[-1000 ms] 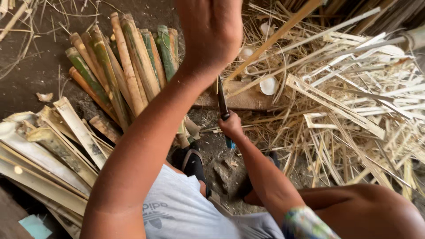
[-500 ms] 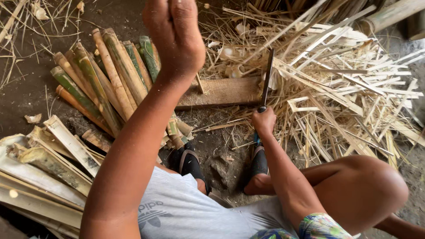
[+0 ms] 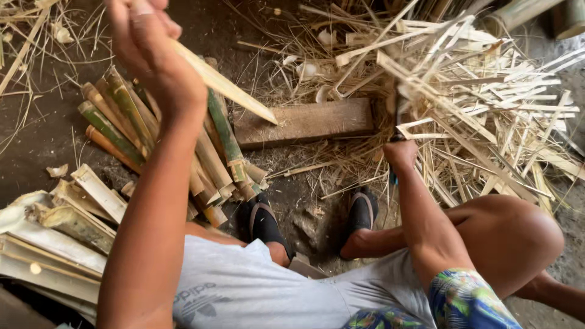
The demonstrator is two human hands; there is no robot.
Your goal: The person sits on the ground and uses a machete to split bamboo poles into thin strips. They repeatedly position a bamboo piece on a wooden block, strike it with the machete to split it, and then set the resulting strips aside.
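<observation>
The left hand (image 3: 152,52) is raised close to the camera, closed around a pale split bamboo strip (image 3: 222,82) that slants down toward the flat brown wooden block (image 3: 304,122) on the dirt floor. The right hand (image 3: 400,152) grips a dark-handled knife (image 3: 397,113) just beside the block's right end, among pale bamboo slivers (image 3: 481,91).

The left hand (image 3: 152,52) was raised high with fingers closed in a grip. The right hand (image 3: 400,152) was extended forward, lower, clenched into a fist.
</observation>
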